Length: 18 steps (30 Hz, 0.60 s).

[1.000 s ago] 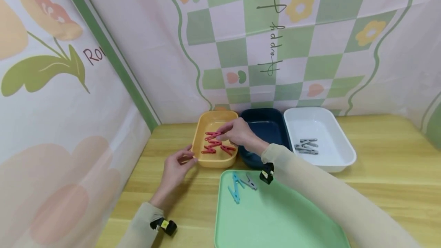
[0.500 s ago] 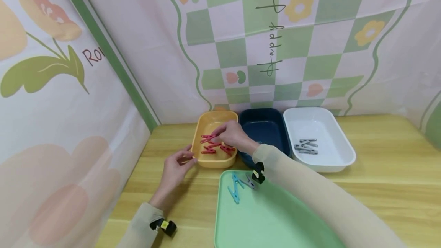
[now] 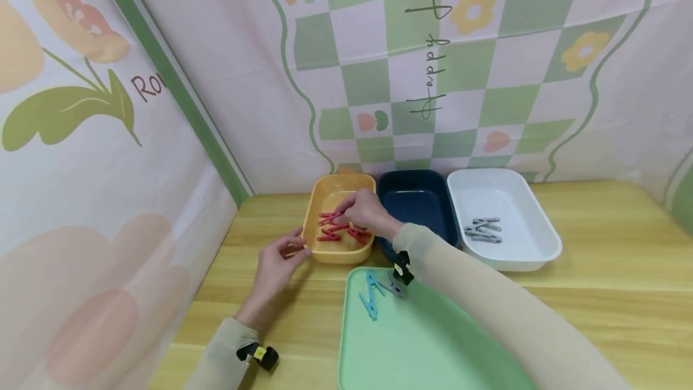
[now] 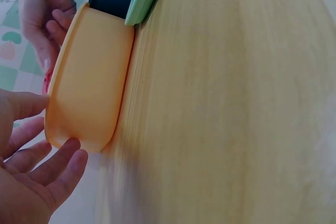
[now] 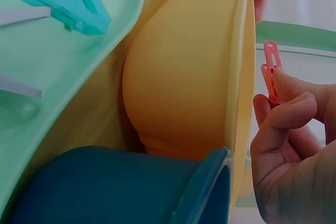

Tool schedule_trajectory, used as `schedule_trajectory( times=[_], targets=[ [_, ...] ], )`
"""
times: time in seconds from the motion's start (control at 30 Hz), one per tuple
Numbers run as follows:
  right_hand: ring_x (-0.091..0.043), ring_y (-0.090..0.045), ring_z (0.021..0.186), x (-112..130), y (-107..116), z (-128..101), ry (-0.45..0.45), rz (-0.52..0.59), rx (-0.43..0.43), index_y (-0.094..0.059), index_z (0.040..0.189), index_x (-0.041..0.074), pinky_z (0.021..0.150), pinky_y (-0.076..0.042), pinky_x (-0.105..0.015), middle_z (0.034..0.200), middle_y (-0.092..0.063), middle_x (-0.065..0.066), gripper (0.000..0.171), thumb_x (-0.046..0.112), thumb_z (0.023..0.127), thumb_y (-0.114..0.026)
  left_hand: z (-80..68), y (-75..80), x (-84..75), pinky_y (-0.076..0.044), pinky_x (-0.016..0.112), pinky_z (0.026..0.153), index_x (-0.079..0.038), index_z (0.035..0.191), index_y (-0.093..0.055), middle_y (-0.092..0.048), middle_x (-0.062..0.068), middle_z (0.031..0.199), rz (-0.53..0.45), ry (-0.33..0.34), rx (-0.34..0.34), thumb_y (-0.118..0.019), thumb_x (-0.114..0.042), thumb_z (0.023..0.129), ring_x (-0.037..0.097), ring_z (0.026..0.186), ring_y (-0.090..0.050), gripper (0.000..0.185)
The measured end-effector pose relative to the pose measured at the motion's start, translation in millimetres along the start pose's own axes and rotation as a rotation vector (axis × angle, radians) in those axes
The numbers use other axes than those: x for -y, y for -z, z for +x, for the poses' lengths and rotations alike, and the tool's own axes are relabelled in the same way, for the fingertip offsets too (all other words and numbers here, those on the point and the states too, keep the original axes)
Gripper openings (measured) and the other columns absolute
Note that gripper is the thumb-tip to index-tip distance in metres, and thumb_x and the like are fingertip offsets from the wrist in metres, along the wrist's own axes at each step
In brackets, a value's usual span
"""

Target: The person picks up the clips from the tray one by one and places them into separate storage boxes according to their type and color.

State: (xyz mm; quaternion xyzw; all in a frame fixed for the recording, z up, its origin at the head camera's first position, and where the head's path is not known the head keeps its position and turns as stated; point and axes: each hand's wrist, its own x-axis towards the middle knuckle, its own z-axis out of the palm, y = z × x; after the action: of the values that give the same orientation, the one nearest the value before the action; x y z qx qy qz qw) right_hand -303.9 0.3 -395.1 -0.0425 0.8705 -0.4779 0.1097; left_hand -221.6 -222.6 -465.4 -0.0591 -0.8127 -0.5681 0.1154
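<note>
My right hand [image 3: 365, 212] pinches a red clothespin [image 5: 271, 59] between thumb and fingers, over the yellow box [image 3: 346, 253]. Several more red clothespins [image 3: 329, 236] lie in that box, partly hidden by the hand. At the box's near left corner, my left hand [image 3: 275, 263] touches the rim with its thumb, its other fingers spread loosely along the outer wall. Two blue clothespins [image 3: 370, 306] and a grey clothespin [image 3: 394, 286] lie at the far left of the green tray [image 3: 428, 342].
A dark blue box [image 3: 417, 176] stands against the yellow one, its near part covered by my right forearm. Right of it is a white box [image 3: 533, 215] with several grey clothespins [image 3: 483, 230]. A patterned cloth [image 3: 411, 77] hangs behind the wooden table [image 3: 622, 239].
The right hand has moved a little to the left over the yellow box with the red clothespin, then stayed nearly still. My left hand keeps its place at the corner.
</note>
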Motion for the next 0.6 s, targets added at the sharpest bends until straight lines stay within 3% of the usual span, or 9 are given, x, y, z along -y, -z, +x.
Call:
schedule_trajectory(
  times=[0.1,0.23,0.37,0.6],
  targets=[
    [-0.022,-0.063,0.084,-2.0,-1.4,0.8,0.017,-0.012,-0.002,-0.084,0.098,0.009,0.070,-0.056,-0.027,0.092,-0.077,-0.004,0.014,0.013,0.086,-0.090,-0.8,-1.5,-4.7,-0.062,0.045,0.093,0.012,0.106,-0.072,-0.064,0.022,0.141,0.016,0.021,-0.009,-0.081,0.008,0.087,0.044,0.109,-0.071,0.022],
    [-0.021,-0.064,0.097,-2.3,-4.1,1.0,0.044,-0.044,-0.006,-0.085,0.097,0.009,0.086,-0.059,-0.031,0.098,-0.078,-0.004,0.014,0.013,0.085,-0.090,-4.5,-2.1,-20.1,-0.061,0.051,0.094,0.014,0.105,-0.070,-0.063,0.025,0.140,0.022,0.029,-0.008,-0.079,0.011,0.087,0.047,0.108,-0.070,0.020],
    [-0.019,-0.066,0.093,0.8,-5.8,0.4,0.059,-0.085,0.011,-0.085,0.098,0.009,0.082,-0.059,-0.031,0.095,-0.078,-0.003,0.015,0.014,0.085,-0.090,-8.7,-1.4,-32.1,-0.062,0.047,0.092,0.015,0.104,-0.069,-0.063,0.028,0.139,0.016,0.005,-0.006,-0.077,0.012,0.088,0.047,0.107,-0.071,0.019],
    [-0.019,-0.068,0.087,4.8,-5.7,-1.6,0.010,-0.106,0.035,-0.083,0.106,0.009,0.073,-0.059,-0.026,0.097,-0.077,-0.003,0.020,0.014,0.087,-0.088,-9.0,-1.1,-31.3,-0.063,0.034,0.089,0.015,0.106,-0.069,-0.062,0.027,0.140,-0.007,0.014,0.003,-0.078,0.012,0.087,0.049,0.107,-0.070,0.021]
  ],
)
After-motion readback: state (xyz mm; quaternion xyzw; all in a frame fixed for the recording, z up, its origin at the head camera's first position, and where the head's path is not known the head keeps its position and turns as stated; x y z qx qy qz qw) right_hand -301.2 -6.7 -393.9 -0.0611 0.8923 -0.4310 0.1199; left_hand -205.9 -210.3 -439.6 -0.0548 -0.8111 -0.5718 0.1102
